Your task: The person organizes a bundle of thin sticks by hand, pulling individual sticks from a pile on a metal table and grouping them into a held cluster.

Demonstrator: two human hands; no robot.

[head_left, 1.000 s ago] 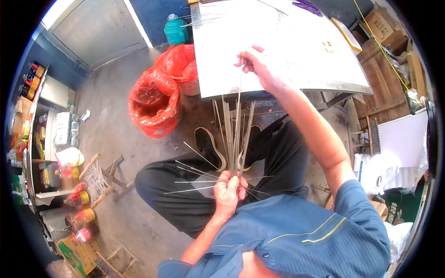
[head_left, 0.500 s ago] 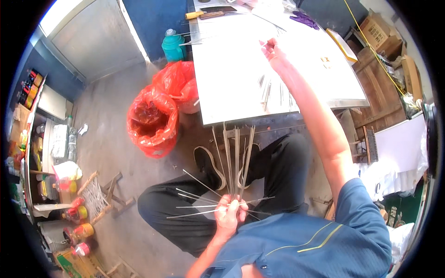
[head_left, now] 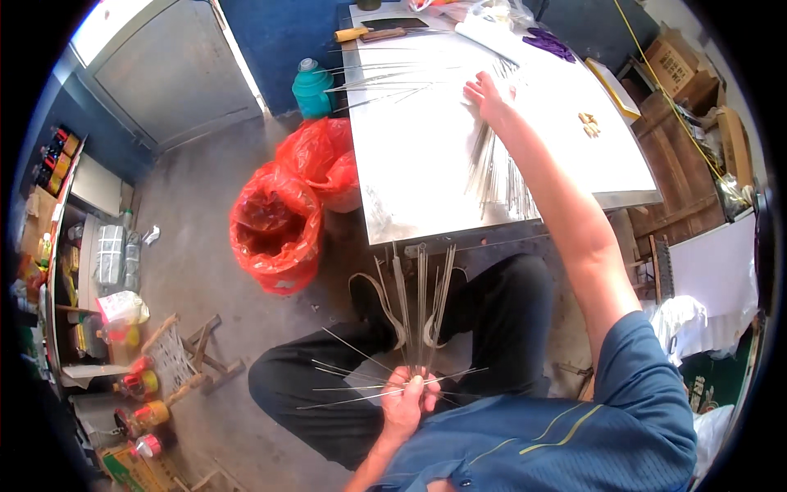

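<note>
My left hand (head_left: 402, 403) is closed above my lap around the lower part of a bunch of thin, stiff strips (head_left: 422, 307). Several of these strips stand up from the grip toward the table, while others fan out sideways across my thighs. Their material is hard to make out. Over the white table (head_left: 410, 189) my right arm is stretched far forward. My right hand (head_left: 489, 97) has its fingers apart and nothing visible in them, at the far part of a long pile of similar strips (head_left: 494, 176). Glare washes out some of that pile.
More strips (head_left: 385, 79) cross the table's left edge by a teal flask (head_left: 312, 88). Small tan pieces (head_left: 589, 125), a yellow-handled tool (head_left: 352, 35) and purple gloves (head_left: 548, 44) lie on the table. A red-bagged bin (head_left: 277, 230) and a low stool (head_left: 176, 361) stand left.
My right hand has spread its fingers and shifted slightly nearer in the tilting view. More of the table and the pile of strips shows. My left hand keeps its hold.
</note>
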